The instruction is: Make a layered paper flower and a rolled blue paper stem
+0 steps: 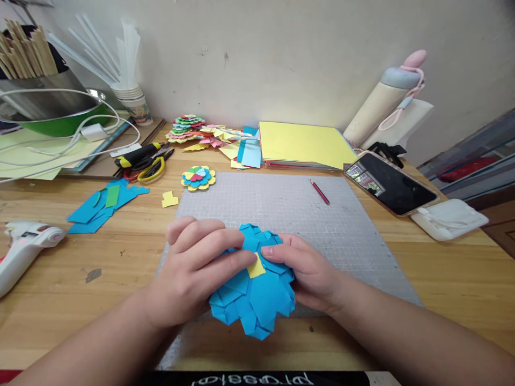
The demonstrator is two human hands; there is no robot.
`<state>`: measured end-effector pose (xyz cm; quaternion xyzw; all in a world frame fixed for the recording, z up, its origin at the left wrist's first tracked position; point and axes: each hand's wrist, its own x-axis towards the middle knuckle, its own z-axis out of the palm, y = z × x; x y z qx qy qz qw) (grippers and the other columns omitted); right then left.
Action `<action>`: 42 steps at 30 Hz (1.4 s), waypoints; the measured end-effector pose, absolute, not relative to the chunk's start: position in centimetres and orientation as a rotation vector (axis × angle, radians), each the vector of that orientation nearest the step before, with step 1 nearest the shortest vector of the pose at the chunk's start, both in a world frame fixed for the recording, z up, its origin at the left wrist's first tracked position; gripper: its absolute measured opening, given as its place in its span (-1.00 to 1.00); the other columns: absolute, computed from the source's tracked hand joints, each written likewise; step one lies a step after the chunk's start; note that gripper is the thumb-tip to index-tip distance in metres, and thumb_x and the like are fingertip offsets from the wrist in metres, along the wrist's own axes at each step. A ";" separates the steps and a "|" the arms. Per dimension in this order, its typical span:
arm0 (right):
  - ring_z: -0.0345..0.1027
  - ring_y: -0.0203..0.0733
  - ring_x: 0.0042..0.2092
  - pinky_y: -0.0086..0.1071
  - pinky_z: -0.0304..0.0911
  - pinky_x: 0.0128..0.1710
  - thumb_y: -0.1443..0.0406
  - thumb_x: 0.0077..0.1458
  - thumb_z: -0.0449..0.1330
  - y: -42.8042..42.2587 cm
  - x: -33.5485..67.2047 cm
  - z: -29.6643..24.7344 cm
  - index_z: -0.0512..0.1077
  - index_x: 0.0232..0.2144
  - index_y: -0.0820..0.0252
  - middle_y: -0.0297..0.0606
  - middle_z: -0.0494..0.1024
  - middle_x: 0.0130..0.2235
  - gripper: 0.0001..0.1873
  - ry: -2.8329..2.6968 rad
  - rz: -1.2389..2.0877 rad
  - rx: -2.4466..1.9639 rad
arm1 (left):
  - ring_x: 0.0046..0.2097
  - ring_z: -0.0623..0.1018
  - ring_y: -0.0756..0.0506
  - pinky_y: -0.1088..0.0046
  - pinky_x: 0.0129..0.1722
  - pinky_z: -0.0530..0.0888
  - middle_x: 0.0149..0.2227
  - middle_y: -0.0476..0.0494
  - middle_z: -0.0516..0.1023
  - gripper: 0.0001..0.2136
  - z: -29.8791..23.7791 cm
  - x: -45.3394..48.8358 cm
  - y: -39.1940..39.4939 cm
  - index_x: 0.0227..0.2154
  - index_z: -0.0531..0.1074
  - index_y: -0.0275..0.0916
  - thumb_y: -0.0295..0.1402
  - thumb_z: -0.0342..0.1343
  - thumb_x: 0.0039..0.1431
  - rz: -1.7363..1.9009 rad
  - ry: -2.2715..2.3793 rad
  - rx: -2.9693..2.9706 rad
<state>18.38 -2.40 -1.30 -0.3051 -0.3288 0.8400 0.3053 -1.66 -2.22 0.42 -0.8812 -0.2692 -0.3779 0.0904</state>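
Both hands hold a blue folded-paper flower [267, 300] above the near part of the grey cutting mat [257, 198]. A small yellow paper piece [256, 267] lies at the flower's middle. My left hand [197, 268] is closed on the flower's left side, with a fingertip touching the yellow piece. My right hand [308, 268] pinches the right edge, thumb on top and the other fingers mostly hidden beneath. Beyond the hands, a small multicoloured paper flower [198, 178] rests at the mat's far left corner.
A glue gun [32, 246], blue paper scraps [96, 212] and yellow-handled scissors [153, 169] are on the left. A red pencil [319, 192] lies on the mat. Stacked yellow paper [306, 142] stands behind, and a phone [390, 182] leans at the right.
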 end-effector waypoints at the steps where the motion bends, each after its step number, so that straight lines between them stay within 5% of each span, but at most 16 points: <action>1: 0.16 -0.39 -0.62 -0.44 0.29 -0.46 0.13 -0.01 0.24 -2.4 18.4 -1.3 0.37 -0.56 0.19 -0.42 0.36 -0.66 -0.73 -0.877 2.222 -0.810 | -0.18 0.42 -0.12 0.24 -0.19 0.22 -0.27 -0.10 0.55 -0.81 0.3 -1.7 -2.2 -0.25 0.53 -0.15 -0.39 -0.01 0.32 -1.129 -0.810 -2.610; 42: 0.32 -0.33 -0.47 -0.45 0.29 -0.40 0.22 -0.06 0.32 -2.4 18.4 -1.2 0.46 -0.46 0.29 -0.31 0.48 -0.50 -0.79 -0.674 2.301 -0.759 | -0.23 0.50 -0.07 0.28 -0.27 0.25 -0.32 -0.04 0.64 -0.68 1.3 -1.8 -2.5 -0.26 0.53 -0.22 -0.44 -0.16 0.39 -1.099 -0.682 -2.691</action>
